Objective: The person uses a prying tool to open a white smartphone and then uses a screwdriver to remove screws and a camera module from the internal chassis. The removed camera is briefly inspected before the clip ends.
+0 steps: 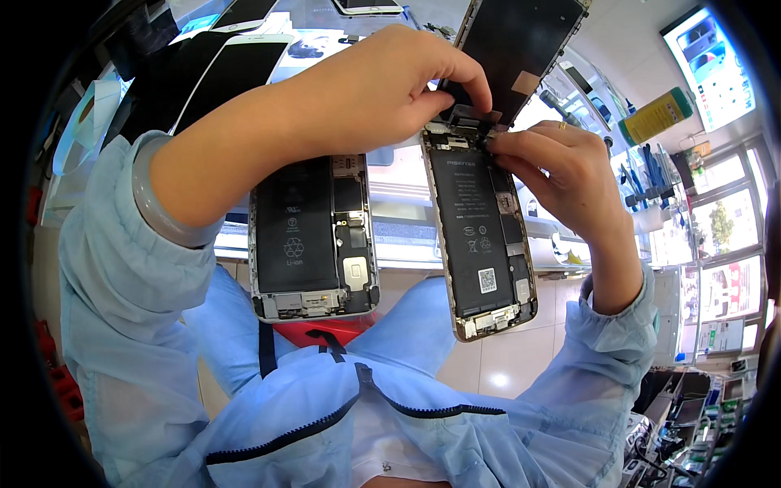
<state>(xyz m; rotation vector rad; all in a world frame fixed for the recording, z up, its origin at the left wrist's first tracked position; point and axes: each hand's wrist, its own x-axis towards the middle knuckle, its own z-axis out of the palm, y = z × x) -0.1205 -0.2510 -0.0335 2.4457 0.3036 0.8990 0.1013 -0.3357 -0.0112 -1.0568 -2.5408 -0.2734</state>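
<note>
Head view: right-hand open smartphone point(465, 220) sat right of centre in the frame, battery point(465, 244) and lower connectors exposed. Its display panel point(517, 49) stood off the top end, upper right of centre, back face showing. Left hand point(407, 93) reached across from the left; thumb and forefinger curled over the dark flex cable point(472, 122) at the joint, tips apart. Couldn't tell if they gripped it. Right hand point(569, 167) had fingertips bunched at the phone's top right corner; anything pinched there was hidden.

Risks, my read: display tipping or getting pulled would strain or tear the flex, since the panel looked propped only near that joint. Fingertips crowded the connector area, so a slip could bend a contact or lose a small part. A dropped tool edge could nick the bare battery.

Edges: lower ends of that phone and the second open smartphone point(293, 236), left of centre, reached past the table's point(403, 236) near edge in frame; couldn't tell what supported them. A bump could send either down. Room: narrow strip between the phones, a bit more right of the right one. Left forearm crossed above the second phone, display blocked the top.
</note>
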